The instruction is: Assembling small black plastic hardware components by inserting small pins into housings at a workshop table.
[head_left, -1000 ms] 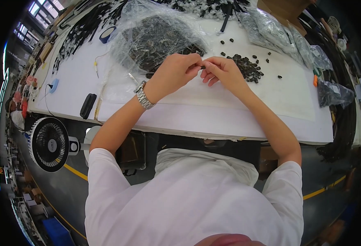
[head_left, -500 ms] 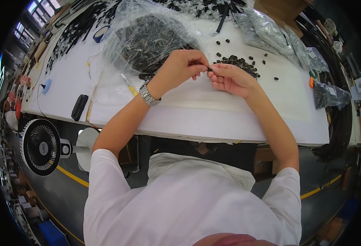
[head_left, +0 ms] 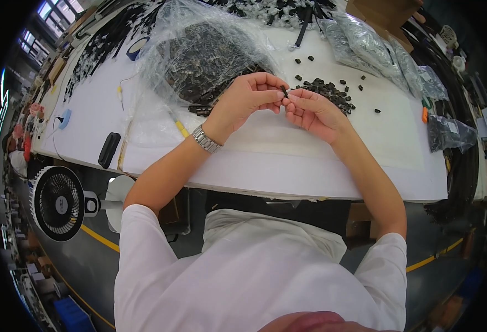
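Above the middle of the white table, my left hand (head_left: 250,98) and my right hand (head_left: 316,115) meet fingertip to fingertip. Between them they pinch a small black part (head_left: 285,92); its exact kind is too small to make out. Just beyond my right hand lies a loose pile of small black pieces (head_left: 334,97), with several strays around it. Left of the pile, behind my left hand, a big clear plastic bag (head_left: 199,58) bulges with dark pieces, some spilling at its mouth. A metal watch is on my left wrist.
A yellow-handled tool (head_left: 182,129) lies by my left forearm, and a black case (head_left: 109,150) near the front edge. Roll of blue tape (head_left: 137,48), far left. Filled plastic bags (head_left: 359,41) and an open carton (head_left: 384,16) stand far right. A fan (head_left: 60,203) is left, below table height.
The black part shows more upright between my fingertips now. My left fingers have shifted slightly on it, and the whole view has moved a little.
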Demonstrator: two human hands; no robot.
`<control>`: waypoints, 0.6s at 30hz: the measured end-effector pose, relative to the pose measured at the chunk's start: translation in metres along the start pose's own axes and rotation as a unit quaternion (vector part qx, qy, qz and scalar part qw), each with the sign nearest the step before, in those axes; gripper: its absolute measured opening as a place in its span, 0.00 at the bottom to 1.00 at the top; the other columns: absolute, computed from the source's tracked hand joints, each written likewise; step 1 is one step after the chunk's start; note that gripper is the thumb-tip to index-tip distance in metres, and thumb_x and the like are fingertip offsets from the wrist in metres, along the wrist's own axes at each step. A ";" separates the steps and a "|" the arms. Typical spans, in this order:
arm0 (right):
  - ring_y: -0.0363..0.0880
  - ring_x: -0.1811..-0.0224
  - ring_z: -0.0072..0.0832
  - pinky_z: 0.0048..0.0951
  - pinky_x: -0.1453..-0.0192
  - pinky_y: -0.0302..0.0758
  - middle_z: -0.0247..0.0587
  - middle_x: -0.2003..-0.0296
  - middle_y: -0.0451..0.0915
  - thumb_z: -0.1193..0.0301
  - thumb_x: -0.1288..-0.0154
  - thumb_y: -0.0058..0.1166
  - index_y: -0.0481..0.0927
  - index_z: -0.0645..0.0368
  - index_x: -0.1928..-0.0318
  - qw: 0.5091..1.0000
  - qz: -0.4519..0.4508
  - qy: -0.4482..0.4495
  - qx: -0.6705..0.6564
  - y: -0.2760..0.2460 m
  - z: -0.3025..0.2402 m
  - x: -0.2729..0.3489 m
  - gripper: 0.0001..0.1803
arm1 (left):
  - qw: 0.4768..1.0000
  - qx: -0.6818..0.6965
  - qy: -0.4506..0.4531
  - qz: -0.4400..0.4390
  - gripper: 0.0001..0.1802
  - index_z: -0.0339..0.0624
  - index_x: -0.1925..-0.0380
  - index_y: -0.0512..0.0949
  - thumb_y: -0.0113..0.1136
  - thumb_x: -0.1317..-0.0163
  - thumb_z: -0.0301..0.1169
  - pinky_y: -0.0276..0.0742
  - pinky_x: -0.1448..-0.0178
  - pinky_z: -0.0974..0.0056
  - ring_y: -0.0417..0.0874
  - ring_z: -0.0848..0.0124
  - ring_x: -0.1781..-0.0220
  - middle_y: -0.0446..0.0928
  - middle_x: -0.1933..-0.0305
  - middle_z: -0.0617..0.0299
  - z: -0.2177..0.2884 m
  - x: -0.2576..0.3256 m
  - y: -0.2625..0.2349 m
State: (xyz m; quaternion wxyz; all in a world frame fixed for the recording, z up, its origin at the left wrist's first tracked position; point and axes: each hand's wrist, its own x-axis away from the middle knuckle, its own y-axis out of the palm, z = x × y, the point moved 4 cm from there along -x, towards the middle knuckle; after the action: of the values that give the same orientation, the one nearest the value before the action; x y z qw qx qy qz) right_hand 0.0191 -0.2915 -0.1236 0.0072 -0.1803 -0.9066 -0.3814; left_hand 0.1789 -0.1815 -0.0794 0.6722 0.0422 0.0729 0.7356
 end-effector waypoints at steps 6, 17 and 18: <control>0.89 0.56 0.24 0.30 0.45 0.88 0.42 0.54 0.89 0.75 0.25 0.64 0.83 0.63 0.50 0.996 0.024 -0.032 0.078 0.009 -0.003 0.003 0.08 | 0.993 0.106 -0.058 -0.006 0.13 0.32 0.47 0.83 0.66 0.29 0.25 0.85 0.45 0.67 0.87 0.73 0.56 0.86 0.55 0.60 -0.008 -0.001 -0.002; 0.87 0.59 0.22 0.28 0.47 0.86 0.40 0.58 0.89 0.73 0.25 0.65 0.84 0.64 0.51 0.984 0.072 -0.062 0.151 0.014 -0.002 0.007 0.08 | 0.988 -0.130 0.064 0.055 0.11 0.27 0.53 0.84 0.66 0.30 0.25 0.89 0.49 0.68 0.92 0.71 0.59 0.89 0.60 0.54 0.013 0.007 0.003; 0.87 0.59 0.22 0.28 0.47 0.86 0.40 0.58 0.89 0.73 0.25 0.65 0.84 0.64 0.51 0.984 0.073 -0.062 0.150 0.013 -0.003 0.006 0.08 | 0.988 -0.130 0.063 0.054 0.11 0.27 0.53 0.84 0.66 0.30 0.25 0.89 0.49 0.68 0.92 0.71 0.59 0.89 0.60 0.54 0.013 0.007 0.002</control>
State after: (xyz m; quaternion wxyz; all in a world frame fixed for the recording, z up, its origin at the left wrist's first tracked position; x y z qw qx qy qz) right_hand 0.0173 -0.2827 -0.1114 0.0054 -0.2664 -0.9367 -0.2273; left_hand 0.1784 -0.1740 -0.0661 0.6253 -0.0882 0.0166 0.7752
